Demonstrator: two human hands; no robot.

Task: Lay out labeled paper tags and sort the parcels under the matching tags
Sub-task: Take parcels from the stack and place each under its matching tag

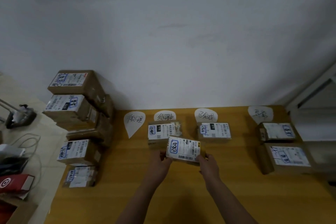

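Yellow table (181, 196), both forearms reaching across it. Left hand (162, 162) and right hand (209, 166) clamp opposite edges of the held parcel (183, 148), fingers curled round it, label up, mid-table. Just beyond, left-centre parcel (159, 131) and right-centre parcel (214, 130); two right parcels (283, 143) well apart. Left edge: parcel stack (78, 114). Far edge, four paper tags (134, 121) in a row, the leftmost with nothing under it.
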